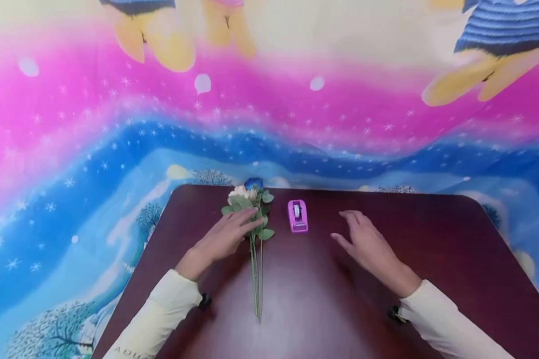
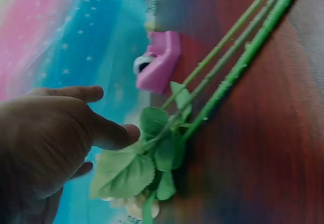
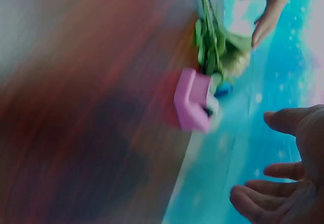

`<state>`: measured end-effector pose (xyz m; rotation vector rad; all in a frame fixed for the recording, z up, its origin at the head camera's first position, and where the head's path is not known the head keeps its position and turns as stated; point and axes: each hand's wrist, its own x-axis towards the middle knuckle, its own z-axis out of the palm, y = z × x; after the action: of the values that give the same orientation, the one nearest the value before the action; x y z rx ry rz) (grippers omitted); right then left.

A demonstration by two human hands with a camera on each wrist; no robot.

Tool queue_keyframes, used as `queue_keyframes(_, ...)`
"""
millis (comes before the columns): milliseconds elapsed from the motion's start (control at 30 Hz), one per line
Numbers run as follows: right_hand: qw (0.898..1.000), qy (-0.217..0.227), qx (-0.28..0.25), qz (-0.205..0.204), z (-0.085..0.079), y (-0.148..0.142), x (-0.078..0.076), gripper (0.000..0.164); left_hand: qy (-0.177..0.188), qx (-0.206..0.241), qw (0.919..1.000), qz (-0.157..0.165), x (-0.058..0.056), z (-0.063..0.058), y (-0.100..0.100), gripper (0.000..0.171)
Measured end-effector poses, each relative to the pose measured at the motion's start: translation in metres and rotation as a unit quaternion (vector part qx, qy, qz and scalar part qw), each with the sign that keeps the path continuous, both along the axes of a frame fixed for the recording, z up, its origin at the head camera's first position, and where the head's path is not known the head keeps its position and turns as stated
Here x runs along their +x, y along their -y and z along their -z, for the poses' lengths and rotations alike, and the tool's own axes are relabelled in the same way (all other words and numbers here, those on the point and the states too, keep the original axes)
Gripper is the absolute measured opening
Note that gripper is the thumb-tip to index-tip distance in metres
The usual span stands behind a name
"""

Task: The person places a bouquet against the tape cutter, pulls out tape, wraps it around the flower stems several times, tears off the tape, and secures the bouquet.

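Neither hand gripped anything: the left hand (image 1: 226, 234) had its fingers loosely extended, and the right hand (image 1: 370, 249) likewise. Beneath the left fingertips lay the leafy top of a bunch of artificial-looking flowers (image 1: 256, 279); whether they touched could not be told. Just beyond those fingers were the cream blooms (image 1: 241, 191) and a blue one (image 1: 253, 184), while the green stems ran back toward the person, beside the left wrist. Between the two hands, touching neither, sat a pink tape dispenser (image 1: 298, 225). Under everything spread a dark reddish table (image 1: 314, 279); beyond the hands hung a patterned backdrop (image 1: 269, 139).
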<state>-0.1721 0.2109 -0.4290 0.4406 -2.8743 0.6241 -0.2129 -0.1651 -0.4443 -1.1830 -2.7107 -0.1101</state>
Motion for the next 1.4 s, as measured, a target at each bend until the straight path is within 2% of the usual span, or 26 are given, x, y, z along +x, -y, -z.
queue_keyframes(167,0.999,0.011,0.007,-0.038,0.006,0.044,-0.008,0.070,0.000,-0.050,0.9977,0.047,-0.016,0.004,-0.007,0.080)
queue_keyframes(267,0.998,0.003,0.030,-0.048,0.016,0.069,-0.010,0.068,0.001,-0.077,0.9942,0.075,-0.020,0.013,-0.007,0.078)
queue_keyframes(367,0.998,-0.008,0.050,-0.034,0.028,0.085,-0.018,0.077,0.001,-0.097,0.9910,0.093,-0.019,0.023,-0.006,0.072)
queue_keyframes(433,0.998,-0.014,0.054,-0.022,0.034,0.090,-0.030,0.088,0.004,-0.102,0.9899,0.098,-0.019,0.028,-0.005,0.066)
queue_keyframes(500,0.999,-0.002,0.050,-0.008,0.037,0.093,-0.046,0.098,0.007,-0.104,0.9893,0.102,-0.020,0.031,-0.004,0.059)
queue_keyframes(600,0.998,0.058,0.033,0.010,0.035,0.099,-0.072,0.108,0.011,-0.098,0.9892,0.109,-0.022,0.036,-0.004,0.049)
queue_keyframes(700,0.992,0.121,0.030,0.030,0.029,0.106,-0.095,0.106,0.005,-0.079,0.9888,0.127,-0.026,0.044,-0.005,0.043)
queue_keyframes(867,0.980,0.183,0.046,0.066,0.026,0.112,-0.120,0.089,-0.047,-0.030,0.9843,0.168,-0.032,0.060,-0.007,0.036)
queue_keyframes(1033,0.977,0.197,0.042,0.076,0.028,0.116,-0.129,0.079,-0.121,-0.008,0.9710,0.206,-0.033,0.068,-0.007,0.026)
queue_keyframes(1233,0.977,0.188,0.052,0.083,0.030,0.119,-0.132,0.070,-0.177,-0.021,0.9527,0.246,-0.030,0.073,-0.010,0.024)
queue_keyframes(1400,0.978,0.182,0.055,0.084,0.033,0.116,-0.135,0.071,-0.197,-0.063,0.9450,0.253,-0.025,0.071,-0.011,0.027)
